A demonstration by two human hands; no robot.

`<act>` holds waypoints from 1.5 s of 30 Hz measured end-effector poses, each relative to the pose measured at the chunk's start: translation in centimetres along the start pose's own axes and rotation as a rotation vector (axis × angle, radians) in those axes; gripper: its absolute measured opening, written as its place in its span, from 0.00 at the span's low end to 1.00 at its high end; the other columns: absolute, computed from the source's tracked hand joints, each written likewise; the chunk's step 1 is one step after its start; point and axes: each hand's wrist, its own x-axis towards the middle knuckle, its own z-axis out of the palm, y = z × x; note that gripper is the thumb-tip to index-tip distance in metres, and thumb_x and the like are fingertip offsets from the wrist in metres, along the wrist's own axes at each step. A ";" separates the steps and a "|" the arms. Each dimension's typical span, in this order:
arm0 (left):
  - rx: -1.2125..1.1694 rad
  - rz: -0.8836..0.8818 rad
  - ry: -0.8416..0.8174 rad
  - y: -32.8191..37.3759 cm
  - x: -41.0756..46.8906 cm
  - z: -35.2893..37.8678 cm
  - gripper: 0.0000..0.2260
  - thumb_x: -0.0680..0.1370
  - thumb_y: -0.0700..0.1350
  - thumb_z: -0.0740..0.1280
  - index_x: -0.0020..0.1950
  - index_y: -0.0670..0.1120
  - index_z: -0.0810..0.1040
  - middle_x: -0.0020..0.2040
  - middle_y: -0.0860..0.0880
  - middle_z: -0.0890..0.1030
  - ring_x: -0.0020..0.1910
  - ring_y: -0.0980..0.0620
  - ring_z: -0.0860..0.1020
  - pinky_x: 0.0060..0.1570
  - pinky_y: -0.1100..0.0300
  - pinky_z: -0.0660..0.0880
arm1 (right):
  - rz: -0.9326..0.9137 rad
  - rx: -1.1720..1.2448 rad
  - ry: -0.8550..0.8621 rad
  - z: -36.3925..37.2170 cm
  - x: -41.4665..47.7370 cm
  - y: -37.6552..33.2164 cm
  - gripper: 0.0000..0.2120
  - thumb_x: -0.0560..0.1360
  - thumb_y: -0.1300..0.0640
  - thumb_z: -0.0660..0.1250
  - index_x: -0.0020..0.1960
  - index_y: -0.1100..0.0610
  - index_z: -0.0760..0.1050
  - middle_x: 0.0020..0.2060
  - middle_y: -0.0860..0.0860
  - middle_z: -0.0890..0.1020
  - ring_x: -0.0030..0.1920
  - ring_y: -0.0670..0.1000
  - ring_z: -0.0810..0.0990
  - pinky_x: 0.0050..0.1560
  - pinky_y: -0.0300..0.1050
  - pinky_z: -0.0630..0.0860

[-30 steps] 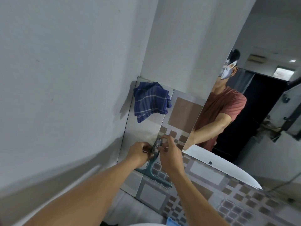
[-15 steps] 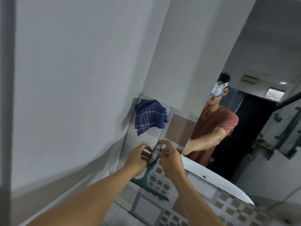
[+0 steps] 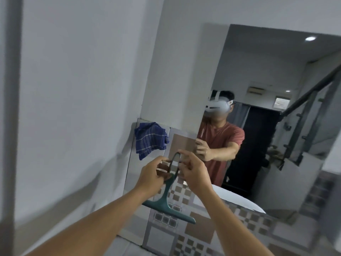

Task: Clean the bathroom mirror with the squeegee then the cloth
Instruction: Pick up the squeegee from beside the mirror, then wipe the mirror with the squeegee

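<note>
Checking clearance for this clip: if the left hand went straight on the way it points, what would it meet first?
Probably the tiled wall beside the blue checked cloth; the left hand holds the green squeegee. Depth is unclear.

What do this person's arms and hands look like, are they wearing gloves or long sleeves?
No gloves: the left hand and right hand are bare, as are both forearms, with no watch or rings visible. The mirror reflection shows a short-sleeved reddish T-shirt.
</note>
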 end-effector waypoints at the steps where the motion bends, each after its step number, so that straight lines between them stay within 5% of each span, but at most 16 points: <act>1: -0.012 0.005 -0.011 0.9 0.0 0.1 0.15 0.76 0.37 0.73 0.60 0.50 0.79 0.53 0.52 0.85 0.52 0.52 0.85 0.51 0.52 0.84 | -0.011 0.002 0.005 -0.7 -0.1 -0.3 0.23 0.78 0.65 0.68 0.59 0.37 0.77 0.41 0.50 0.83 0.41 0.54 0.85 0.43 0.54 0.84; 10: -0.031 0.078 -0.021 7.6 -0.9 2.8 0.19 0.75 0.40 0.74 0.65 0.49 0.79 0.55 0.52 0.85 0.56 0.52 0.83 0.59 0.49 0.81 | -0.003 0.205 0.022 -7.7 -1.6 -4.3 0.17 0.78 0.67 0.69 0.58 0.46 0.78 0.47 0.58 0.84 0.46 0.56 0.87 0.45 0.58 0.85; 16: 0.154 0.255 -0.066 10.7 -2.0 5.1 0.24 0.73 0.40 0.77 0.67 0.51 0.79 0.49 0.59 0.83 0.49 0.60 0.81 0.49 0.73 0.76 | -0.021 0.350 0.184 -13.0 -4.2 -6.1 0.14 0.78 0.68 0.68 0.61 0.55 0.74 0.48 0.63 0.83 0.47 0.56 0.87 0.42 0.51 0.85; 20: 0.197 0.361 -0.121 14.2 -1.5 6.3 0.25 0.75 0.37 0.74 0.70 0.49 0.77 0.53 0.57 0.84 0.52 0.60 0.81 0.55 0.65 0.78 | -0.063 0.326 0.264 -16.3 -5.2 -6.6 0.16 0.78 0.67 0.68 0.63 0.55 0.74 0.47 0.59 0.82 0.48 0.55 0.87 0.47 0.53 0.85; 24: 0.264 0.455 -0.167 18.1 0.0 7.2 0.25 0.73 0.37 0.76 0.69 0.49 0.78 0.57 0.55 0.85 0.51 0.64 0.81 0.59 0.65 0.78 | -0.169 -0.083 0.354 -19.9 -5.8 -6.9 0.22 0.77 0.60 0.72 0.68 0.50 0.71 0.52 0.49 0.80 0.50 0.47 0.84 0.50 0.43 0.81; 28: 0.331 0.443 -0.271 22.0 1.7 7.6 0.25 0.71 0.39 0.78 0.67 0.52 0.80 0.55 0.58 0.85 0.52 0.59 0.83 0.61 0.61 0.77 | -0.298 -0.616 0.362 -23.8 -6.4 -6.6 0.32 0.76 0.51 0.73 0.77 0.48 0.65 0.75 0.52 0.65 0.71 0.53 0.69 0.66 0.52 0.70; 31: 0.347 0.427 -0.360 24.6 2.7 7.8 0.23 0.70 0.36 0.78 0.62 0.55 0.83 0.51 0.57 0.87 0.50 0.56 0.84 0.60 0.55 0.80 | -0.420 -0.888 0.362 -25.8 -6.7 -7.1 0.32 0.74 0.49 0.74 0.75 0.50 0.70 0.75 0.56 0.68 0.73 0.60 0.68 0.67 0.60 0.70; 35: 0.330 0.446 -0.429 27.4 3.4 8.2 0.23 0.70 0.34 0.78 0.58 0.57 0.85 0.47 0.56 0.88 0.49 0.52 0.85 0.55 0.53 0.82 | -0.545 -0.979 0.371 -27.9 -6.1 -8.0 0.25 0.72 0.49 0.75 0.68 0.52 0.77 0.62 0.53 0.80 0.61 0.58 0.76 0.59 0.60 0.77; 40: 0.452 0.674 -0.286 29.0 3.1 8.9 0.22 0.71 0.33 0.77 0.64 0.47 0.82 0.56 0.51 0.86 0.50 0.58 0.82 0.56 0.66 0.77 | -0.540 -0.941 0.399 -29.7 -5.5 -8.8 0.23 0.74 0.48 0.74 0.67 0.54 0.79 0.55 0.51 0.80 0.54 0.53 0.76 0.52 0.46 0.75; 45: 0.539 0.819 -0.266 29.8 4.9 9.4 0.13 0.76 0.34 0.71 0.58 0.44 0.85 0.48 0.49 0.86 0.44 0.56 0.83 0.52 0.55 0.81 | -0.460 -0.883 0.418 -30.3 -4.1 -9.3 0.25 0.75 0.44 0.72 0.69 0.51 0.76 0.54 0.48 0.80 0.54 0.51 0.77 0.53 0.50 0.76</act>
